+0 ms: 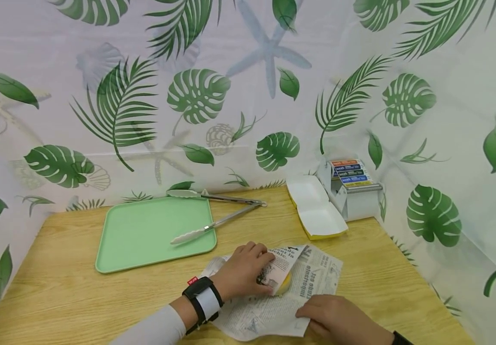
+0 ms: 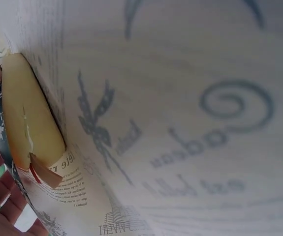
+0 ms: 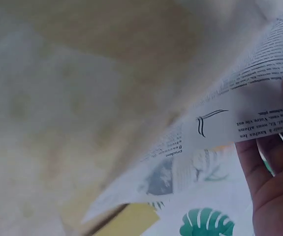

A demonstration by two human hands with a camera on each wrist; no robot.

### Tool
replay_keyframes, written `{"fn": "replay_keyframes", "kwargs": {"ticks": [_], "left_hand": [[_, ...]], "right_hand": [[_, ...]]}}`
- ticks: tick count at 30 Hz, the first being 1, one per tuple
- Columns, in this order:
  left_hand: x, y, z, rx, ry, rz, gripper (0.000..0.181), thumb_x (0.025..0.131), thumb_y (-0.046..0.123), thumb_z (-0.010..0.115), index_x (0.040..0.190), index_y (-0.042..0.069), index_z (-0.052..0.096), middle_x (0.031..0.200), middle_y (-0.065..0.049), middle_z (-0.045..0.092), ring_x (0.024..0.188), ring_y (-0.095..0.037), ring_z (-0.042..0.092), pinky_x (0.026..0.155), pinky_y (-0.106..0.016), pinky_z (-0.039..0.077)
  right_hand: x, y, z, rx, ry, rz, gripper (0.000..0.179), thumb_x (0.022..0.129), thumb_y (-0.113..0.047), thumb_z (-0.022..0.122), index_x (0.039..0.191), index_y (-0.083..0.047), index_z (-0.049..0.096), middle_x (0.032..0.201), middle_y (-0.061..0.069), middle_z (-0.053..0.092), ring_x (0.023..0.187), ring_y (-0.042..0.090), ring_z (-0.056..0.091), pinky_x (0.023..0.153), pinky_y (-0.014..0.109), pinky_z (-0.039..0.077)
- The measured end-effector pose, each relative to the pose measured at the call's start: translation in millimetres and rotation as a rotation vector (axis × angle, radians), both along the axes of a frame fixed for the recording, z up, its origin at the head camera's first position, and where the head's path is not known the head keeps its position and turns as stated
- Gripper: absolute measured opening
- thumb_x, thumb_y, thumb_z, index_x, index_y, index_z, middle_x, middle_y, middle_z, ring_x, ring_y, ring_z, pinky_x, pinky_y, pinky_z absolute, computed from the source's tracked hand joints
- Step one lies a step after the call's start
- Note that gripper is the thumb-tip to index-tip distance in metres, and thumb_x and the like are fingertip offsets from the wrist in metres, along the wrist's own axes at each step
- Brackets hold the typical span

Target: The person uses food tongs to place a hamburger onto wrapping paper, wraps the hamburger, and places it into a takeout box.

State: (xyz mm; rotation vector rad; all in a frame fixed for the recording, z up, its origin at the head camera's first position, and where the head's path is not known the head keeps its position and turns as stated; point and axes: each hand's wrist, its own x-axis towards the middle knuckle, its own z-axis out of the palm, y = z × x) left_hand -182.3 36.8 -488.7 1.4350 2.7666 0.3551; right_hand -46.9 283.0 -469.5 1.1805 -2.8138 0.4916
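Note:
A sheet of newsprint-style wrapping paper (image 1: 254,314) lies spread at the table's front, partly folded over a yellow, bun-like piece of food (image 1: 284,284). In the left wrist view that bun-like piece (image 2: 30,113) shows a smooth pale top and a brown and red bit at one end. My left hand (image 1: 244,270) holds the folded flap against it, thumb on the near side and fingers curled over the far side. My right hand (image 1: 336,314) pinches the paper's near right edge between thumb and fingers. In the right wrist view the paper (image 3: 259,103) stands raised at this hand.
A green tray (image 1: 153,235) is at the back left, with metal tongs (image 1: 235,218) lying partly across its right side. Toward the back right stand an open yellow-and-white carton (image 1: 319,211) and a white dispenser (image 1: 362,201) with colourful labels. Leaf-patterned cloth hangs behind the table (image 1: 58,287).

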Motion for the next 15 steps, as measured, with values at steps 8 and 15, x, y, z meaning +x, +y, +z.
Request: {"fn": "replay_keyframes", "kwargs": {"ticks": [8,15], "left_hand": [[-7.7,-3.4,-2.5,0.023,0.085,-0.079,0.040,0.100,0.035,0.064,0.138,0.027,0.056,0.126,0.004,0.057,0.111,-0.013,0.051,0.102,-0.038,0.048],[-17.3,-7.8,-10.0,0.019,0.044,-0.146,0.032,0.108,0.025,0.048,0.139,0.025,0.056,0.134,0.000,0.055,0.112,-0.015,0.050,0.093,-0.033,0.049]], "right_hand": [[-50.1,-10,17.2,-0.155,-0.099,-0.206,0.013,0.099,-0.016,0.065,0.105,-0.021,0.074,0.098,-0.007,0.076,0.086,-0.001,0.067,0.072,0.022,0.055],[-77.2,-14,8.0,-0.284,-0.173,-0.330,0.018,0.102,-0.018,0.062,0.084,-0.020,0.061,0.070,-0.011,0.055,0.061,-0.006,0.045,0.058,0.018,0.039]]}}
